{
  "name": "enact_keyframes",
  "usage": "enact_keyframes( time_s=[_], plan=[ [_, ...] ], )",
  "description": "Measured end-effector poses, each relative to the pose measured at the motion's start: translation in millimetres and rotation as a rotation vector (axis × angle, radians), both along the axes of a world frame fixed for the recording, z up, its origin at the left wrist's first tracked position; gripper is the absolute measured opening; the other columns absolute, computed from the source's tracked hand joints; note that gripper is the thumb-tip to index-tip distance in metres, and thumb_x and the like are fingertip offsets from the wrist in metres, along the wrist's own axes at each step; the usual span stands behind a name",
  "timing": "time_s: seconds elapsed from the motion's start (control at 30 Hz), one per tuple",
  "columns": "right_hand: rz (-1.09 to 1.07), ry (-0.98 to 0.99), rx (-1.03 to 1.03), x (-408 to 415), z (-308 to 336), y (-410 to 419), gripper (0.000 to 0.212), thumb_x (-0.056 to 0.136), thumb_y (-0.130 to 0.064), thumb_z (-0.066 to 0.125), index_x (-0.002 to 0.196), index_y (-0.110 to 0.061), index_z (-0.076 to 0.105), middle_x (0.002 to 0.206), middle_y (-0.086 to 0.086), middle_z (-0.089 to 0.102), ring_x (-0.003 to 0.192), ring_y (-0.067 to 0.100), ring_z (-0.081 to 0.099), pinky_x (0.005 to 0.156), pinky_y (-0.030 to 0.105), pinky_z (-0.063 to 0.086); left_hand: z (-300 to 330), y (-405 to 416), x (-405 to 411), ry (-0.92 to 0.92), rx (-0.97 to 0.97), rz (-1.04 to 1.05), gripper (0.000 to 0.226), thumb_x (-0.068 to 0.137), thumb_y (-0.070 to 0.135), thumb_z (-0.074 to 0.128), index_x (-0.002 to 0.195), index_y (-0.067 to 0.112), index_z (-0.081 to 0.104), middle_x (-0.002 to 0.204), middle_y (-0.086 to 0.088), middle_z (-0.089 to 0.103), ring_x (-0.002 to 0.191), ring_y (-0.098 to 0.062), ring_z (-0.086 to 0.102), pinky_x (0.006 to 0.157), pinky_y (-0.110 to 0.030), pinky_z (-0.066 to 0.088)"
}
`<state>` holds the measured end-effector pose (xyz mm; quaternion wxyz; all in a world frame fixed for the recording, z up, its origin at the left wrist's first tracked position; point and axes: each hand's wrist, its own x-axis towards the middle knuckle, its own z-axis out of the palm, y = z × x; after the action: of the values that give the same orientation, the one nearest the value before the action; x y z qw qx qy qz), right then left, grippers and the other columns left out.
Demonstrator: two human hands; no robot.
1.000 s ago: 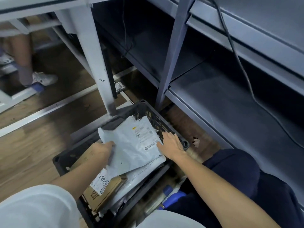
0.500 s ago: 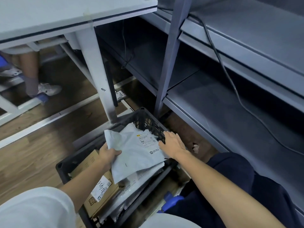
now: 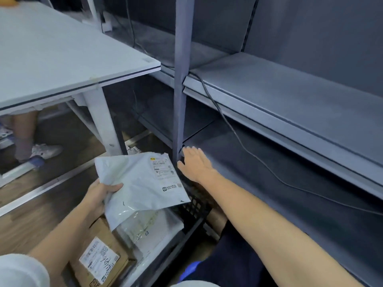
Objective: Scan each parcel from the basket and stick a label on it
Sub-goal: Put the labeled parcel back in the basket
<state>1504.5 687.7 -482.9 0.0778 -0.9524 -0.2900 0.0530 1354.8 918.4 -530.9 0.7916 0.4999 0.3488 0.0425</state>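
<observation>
- Sitting nearest of all, a brown cardboard box with a white printed label (image 3: 99, 264) lies in the black plastic lattice basket (image 3: 194, 206), below and behind the left hand's fingers.
- A clear plastic-wrapped packet (image 3: 141, 222) rests just beside the box, under the raised parcel.
- The left hand (image 3: 99, 193) pinches the near-left edge of a flat grey plastic mailer bag (image 3: 136, 181), thumb curled over the top face and fingers tucked beneath; the bag is lifted above the basket and its contents.
- From those fingers the bag stretches away to the right and forward. Its long axis seems to run from the grip toward the far-right corner, where the white shipping label (image 3: 161, 165) faces up.
- The right hand (image 3: 196, 164) hovers flat, fingers straight and together, holding nothing, just beyond the bag's right edge; whether it touches the bag I cannot tell.
- Judged from this, the left hand alone carries the parcel, and the label lies nearer the right fingers, so the right hand is better placed to reach it for scanning.
- Beyond the right fingertips stand the grey metal shelf upright (image 3: 180, 79) and the dark shelving boards (image 3: 269, 90), with a black cable (image 3: 228, 125) trailing over them.
- Farther left is the white tabletop (image 3: 51, 50). No scanner is visible.
</observation>
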Motion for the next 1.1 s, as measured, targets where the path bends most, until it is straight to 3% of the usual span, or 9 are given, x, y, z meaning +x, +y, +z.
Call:
enact_keyframes(
  time_s=[0.17,0.27,0.47,0.7,1.1],
  plan=[
    [0.014,-0.127,0.130,6,83,-6,0.032,0.096,-0.029,0.043,0.117,-0.006,0.049,0.118,0.008,0.053,0.113,0.025,0.044,0.101,0.034,0.029,60,-1,11,-0.177,0.053,-0.050,0.048,0.086,-0.007,0.057,0.130,0.010,0.054,0.121,-0.012,0.064,0.103,-0.031,0.063,0.078,-0.044,0.051],
    [0.004,-0.193,0.208,7,137,-18,0.033,0.097,-0.028,0.042,0.120,-0.005,0.048,0.122,0.010,0.052,0.117,0.027,0.044,0.098,0.035,0.032,94,-5,21,-0.268,0.095,-0.103,0.046,0.087,-0.006,0.055,0.130,0.011,0.053,0.121,-0.013,0.063,0.100,-0.029,0.064,0.076,-0.044,0.051],
    [-0.120,-0.288,0.161,15,204,-79,0.042,0.100,-0.027,0.038,0.135,-0.003,0.040,0.135,0.011,0.045,0.126,0.027,0.039,0.101,0.033,0.031,160,-27,51,-0.439,0.120,-0.249,0.069,0.073,-0.003,0.066,0.138,0.010,0.048,0.133,-0.017,0.056,0.118,-0.039,0.055,0.084,-0.049,0.055],
    [-0.327,-0.349,0.076,23,234,-169,0.046,0.101,-0.028,0.037,0.139,-0.002,0.035,0.139,0.012,0.043,0.128,0.026,0.037,0.105,0.033,0.029,216,-95,103,-0.600,0.115,-0.373,0.049,0.089,-0.004,0.051,0.136,0.007,0.050,0.125,-0.012,0.062,0.098,-0.021,0.068,0.080,-0.036,0.058],
    [-0.722,-0.335,0.091,-1,236,-323,0.048,0.101,-0.029,0.035,0.141,-0.003,0.034,0.141,0.010,0.042,0.130,0.027,0.036,0.107,0.035,0.028,247,-258,182,-0.533,0.087,-0.557,0.047,0.081,-0.009,0.063,0.125,0.005,0.058,0.120,-0.016,0.064,0.096,-0.031,0.065,0.083,-0.044,0.052]
  ],
)
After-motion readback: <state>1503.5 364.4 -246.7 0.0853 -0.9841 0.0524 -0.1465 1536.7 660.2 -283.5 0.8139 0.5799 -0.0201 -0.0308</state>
